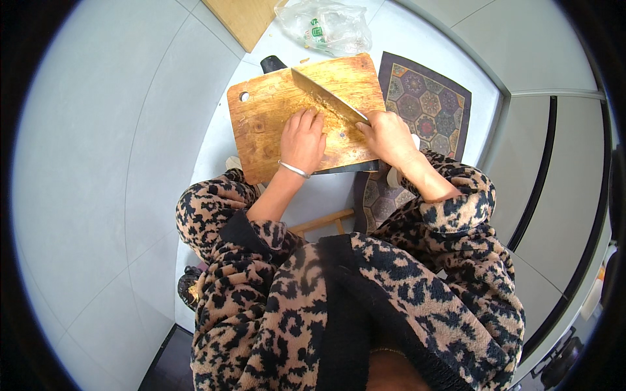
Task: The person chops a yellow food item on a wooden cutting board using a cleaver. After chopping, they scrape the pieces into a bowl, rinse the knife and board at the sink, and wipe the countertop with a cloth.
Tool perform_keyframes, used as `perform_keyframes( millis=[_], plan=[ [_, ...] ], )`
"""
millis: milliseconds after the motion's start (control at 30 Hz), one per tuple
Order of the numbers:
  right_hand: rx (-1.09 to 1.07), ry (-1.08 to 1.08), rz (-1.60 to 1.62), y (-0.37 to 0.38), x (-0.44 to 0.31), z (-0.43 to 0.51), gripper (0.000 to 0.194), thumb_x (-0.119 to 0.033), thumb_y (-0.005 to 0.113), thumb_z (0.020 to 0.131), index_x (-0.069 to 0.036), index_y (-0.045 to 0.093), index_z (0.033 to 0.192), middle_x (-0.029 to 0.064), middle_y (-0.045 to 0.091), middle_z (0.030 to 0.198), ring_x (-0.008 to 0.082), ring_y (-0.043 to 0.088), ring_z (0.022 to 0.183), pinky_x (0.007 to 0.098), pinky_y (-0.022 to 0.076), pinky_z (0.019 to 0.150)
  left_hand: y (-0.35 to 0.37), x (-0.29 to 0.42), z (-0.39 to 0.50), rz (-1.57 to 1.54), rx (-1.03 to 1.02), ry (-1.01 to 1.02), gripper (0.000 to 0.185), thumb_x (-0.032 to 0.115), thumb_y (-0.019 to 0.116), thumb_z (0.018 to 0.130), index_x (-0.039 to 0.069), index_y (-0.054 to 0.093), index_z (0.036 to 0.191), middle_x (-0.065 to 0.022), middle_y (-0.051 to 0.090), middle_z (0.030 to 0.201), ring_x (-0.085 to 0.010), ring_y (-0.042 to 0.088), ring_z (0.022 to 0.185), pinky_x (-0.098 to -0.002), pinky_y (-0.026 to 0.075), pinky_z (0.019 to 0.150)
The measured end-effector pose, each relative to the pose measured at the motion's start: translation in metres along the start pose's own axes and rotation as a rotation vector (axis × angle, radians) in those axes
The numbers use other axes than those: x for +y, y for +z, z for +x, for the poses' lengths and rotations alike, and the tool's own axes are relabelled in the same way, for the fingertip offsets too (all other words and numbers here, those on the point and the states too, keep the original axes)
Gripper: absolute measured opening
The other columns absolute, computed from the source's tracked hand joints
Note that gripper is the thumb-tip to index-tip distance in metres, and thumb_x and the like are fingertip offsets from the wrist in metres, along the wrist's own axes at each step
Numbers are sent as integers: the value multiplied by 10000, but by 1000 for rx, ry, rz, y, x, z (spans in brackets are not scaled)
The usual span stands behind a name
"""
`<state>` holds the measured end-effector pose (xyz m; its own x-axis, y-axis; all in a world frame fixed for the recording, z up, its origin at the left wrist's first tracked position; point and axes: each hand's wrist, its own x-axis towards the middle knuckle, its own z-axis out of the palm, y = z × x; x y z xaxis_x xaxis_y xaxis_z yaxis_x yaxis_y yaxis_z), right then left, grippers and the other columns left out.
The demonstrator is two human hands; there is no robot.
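My right hand [390, 137] is closed around the handle of a kitchen knife [328, 94], whose long blade points up and left across a wooden cutting board [261, 146]. Finely chopped yellowish food [334, 113] lies under and beside the blade. My left hand [304, 138], with a silver bangle at the wrist, rests on the board left of the blade, fingertips by the chopped bits. Whether it holds any food is hidden under the fingers. The board has a hole near its upper left corner and sits on something dark, mostly hidden beneath it.
A crumpled clear plastic bag [337, 29] lies on the floor beyond the board, near a wooden panel [244, 17]. A patterned mat [425, 105] is at the right, before cabinet fronts [547, 44]. A black bag [188, 288] stands at lower left. My knees flank the board.
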<state>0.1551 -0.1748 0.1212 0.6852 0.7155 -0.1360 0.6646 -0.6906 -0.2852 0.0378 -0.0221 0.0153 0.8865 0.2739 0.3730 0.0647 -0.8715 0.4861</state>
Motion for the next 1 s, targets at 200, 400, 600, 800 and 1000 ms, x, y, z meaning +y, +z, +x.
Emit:
perform_keyframes(
  millis=[200, 400, 600, 800, 1000],
  plan=[
    [-17, -76, -103, 2, 0, -5, 177, -174, 674, 881, 1, 662, 900, 238, 685, 825, 431, 678, 791, 517, 544, 707, -2, 1, 8, -29, 8, 0, 399, 112, 699, 812, -16, 649, 1187, -168, 615, 1231, -359, 548, 1175, -446, 459, 1000],
    [14, -181, -140, 10, -7, -13, 98, -49, 612, 825, 32, 653, 862, 211, 680, 854, 390, 701, 758, 475, 566, 659, -8, 2, 2, -16, 38, -14, 316, 114, 699, 811, -22, 674, 1095, -163, 638, 1136, -348, 587, 1052, -438, 486, 930],
    [-65, -120, -126, 10, -6, -14, 187, -160, 654, 903, 24, 649, 868, 205, 676, 858, 424, 682, 770, 512, 543, 663, -9, 6, 0, 31, -8, -31, 234, 119, 699, 818, -21, 700, 1005, -144, 658, 1066, -335, 606, 1000, -424, 501, 892],
    [-112, -3, 21, -8, -2, -4, 209, -211, 694, 899, -3, 687, 881, 217, 686, 847, 424, 681, 815, 507, 547, 731, -8, 7, 5, 20, 11, -26, 247, 135, 693, 830, -15, 707, 1026, -138, 659, 1086, -324, 609, 1032, -425, 500, 912],
    [128, -125, -152, -26, 30, 32, 205, -246, 701, 879, -45, 715, 843, 190, 709, 810, 369, 706, 790, 465, 557, 708, -3, 5, 17, -13, 32, 33, 378, 167, 698, 839, 2, 667, 1178, -176, 594, 1264, -362, 534, 1198, -450, 457, 1014]
  ],
)
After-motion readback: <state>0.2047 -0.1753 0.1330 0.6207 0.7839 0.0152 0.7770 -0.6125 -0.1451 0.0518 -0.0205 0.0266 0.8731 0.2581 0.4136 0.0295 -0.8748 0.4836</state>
